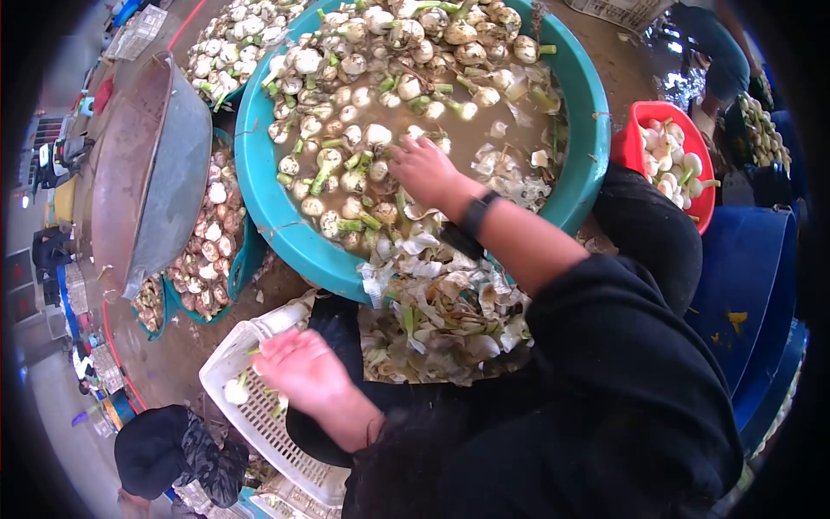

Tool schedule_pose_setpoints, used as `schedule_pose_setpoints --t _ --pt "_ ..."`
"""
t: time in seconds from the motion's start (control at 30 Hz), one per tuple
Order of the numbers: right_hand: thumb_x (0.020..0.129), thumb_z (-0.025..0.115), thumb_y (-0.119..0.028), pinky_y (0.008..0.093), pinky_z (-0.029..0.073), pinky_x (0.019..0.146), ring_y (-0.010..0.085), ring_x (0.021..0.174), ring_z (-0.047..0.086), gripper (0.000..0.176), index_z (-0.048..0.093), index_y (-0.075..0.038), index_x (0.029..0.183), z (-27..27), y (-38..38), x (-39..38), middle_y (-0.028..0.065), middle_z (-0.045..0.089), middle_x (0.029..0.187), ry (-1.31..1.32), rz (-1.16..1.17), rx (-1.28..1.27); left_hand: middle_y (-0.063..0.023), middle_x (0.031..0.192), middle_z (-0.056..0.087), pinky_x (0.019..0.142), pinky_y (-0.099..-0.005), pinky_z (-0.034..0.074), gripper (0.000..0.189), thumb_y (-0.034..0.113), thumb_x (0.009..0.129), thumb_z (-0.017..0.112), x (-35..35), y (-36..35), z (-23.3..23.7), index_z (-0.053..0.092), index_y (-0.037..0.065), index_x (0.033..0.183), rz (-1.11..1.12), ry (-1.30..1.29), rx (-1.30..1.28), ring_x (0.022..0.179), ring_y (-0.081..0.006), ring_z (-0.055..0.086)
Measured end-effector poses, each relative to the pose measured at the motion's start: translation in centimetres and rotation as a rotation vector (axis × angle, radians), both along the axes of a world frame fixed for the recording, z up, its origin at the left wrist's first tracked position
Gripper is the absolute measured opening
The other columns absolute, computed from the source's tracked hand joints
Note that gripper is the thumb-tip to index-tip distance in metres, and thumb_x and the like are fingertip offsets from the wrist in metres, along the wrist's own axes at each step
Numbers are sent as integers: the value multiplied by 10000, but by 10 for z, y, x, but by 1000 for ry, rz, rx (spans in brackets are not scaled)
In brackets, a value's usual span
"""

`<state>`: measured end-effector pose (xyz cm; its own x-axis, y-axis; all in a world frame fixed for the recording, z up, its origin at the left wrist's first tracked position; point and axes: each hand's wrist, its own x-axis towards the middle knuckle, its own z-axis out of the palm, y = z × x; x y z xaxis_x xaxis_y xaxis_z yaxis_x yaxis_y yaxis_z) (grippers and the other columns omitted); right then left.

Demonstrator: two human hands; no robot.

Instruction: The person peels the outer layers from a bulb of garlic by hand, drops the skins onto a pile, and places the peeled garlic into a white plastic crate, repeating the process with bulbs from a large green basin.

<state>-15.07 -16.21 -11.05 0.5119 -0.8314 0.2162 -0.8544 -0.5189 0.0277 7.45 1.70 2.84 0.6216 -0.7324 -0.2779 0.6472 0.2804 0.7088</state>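
Note:
My right hand [427, 175], with a dark band on the wrist, reaches over a teal tub [256, 164] of muddy water. Its fingers are apart, with the tips right at the floating garlic bulbs [378, 135], which have dirty white skins and cut green stems. Low on the left, my left hand [303, 368] hangs over a white slotted crate [290, 445], fingers stretched out and slightly blurred. A garlic bulb [235, 390] shows in the crate just below those fingers. Peeled papery skins [441, 311] pile up on my lap against the tub.
A large metal basin [169, 173] stands on edge at the left, beside a teal basket of brownish bulbs [207, 251]. To the right are a red bucket [707, 186] of bulbs and a blue barrel [743, 294]. Another person [177, 454] is at the lower left.

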Motion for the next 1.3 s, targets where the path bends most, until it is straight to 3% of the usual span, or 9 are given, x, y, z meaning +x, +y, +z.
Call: schedule_pose_setpoints --t 0.13,0.27,0.47,0.73,0.87,1.0,1.13,1.2,1.3 --pt "805 546 -298 381 450 751 215 923 584 283 640 -144 1023 -29 -27 17 39 625 995 592 29 644 -5 774 541 606 -259 416 128 213 837 546 -45 -25 -7 505 94 861 -42 -181 341 680 -115 507" --pt "875 446 -332 418 466 713 287 881 600 328 627 -74 966 19 21 -19 124 631 930 -95 -141 941 -57 960 509 613 -257 438 283 254 863 533 -71 -29 -29 480 49 1051 -260 -364 501 814 -129 510" --pt "857 447 -273 411 475 644 318 746 599 257 593 -63 826 81 124 -18 148 611 772 -727 103 620 -41 849 552 475 -205 393 505 463 880 447 -90 -34 -48 479 34 1145 -847 -163 515 653 -100 529" --pt "723 518 -169 389 495 513 311 549 594 178 604 -26 660 99 140 -9 149 587 597 -469 91 624 19 831 596 440 -177 324 292 264 806 598 -96 -25 -47 585 74 1027 -688 -375 614 626 -31 508" --pt "808 511 -177 330 509 501 216 510 566 262 582 38 677 74 136 -12 123 533 539 -1195 -319 1359 -8 803 598 419 -194 344 271 225 831 548 -94 -24 -49 573 49 1036 -752 -233 476 586 -28 492" --pt "877 495 -187 313 490 505 136 551 551 294 557 20 677 88 140 -16 34 539 579 -1775 -577 1777 -103 1026 580 727 -268 459 385 288 871 446 -92 -26 -53 514 16 1135 -790 -391 197 917 -156 564" --pt "861 516 -151 343 439 494 147 549 547 257 560 28 682 80 144 -21 51 552 569 -1186 -165 1067 -112 1055 565 816 -285 439 433 316 880 447 -80 -33 -41 497 -9 1161 -910 -258 285 963 -179 548" --pt "822 563 -194 388 450 579 196 549 567 223 612 9 744 82 143 -21 131 528 553 -883 -80 530 -126 1041 575 820 -282 432 349 148 853 541 -84 -30 -35 500 -33 1148 -1165 -643 563 976 -163 527" --pt "832 558 -175 333 427 493 155 507 521 213 628 14 763 75 129 -30 80 541 552 -1304 -591 1234 -140 1077 566 857 -310 428 434 27 729 632 -105 -15 -32 503 0 1142 -1001 -1307 106 994 -222 543"
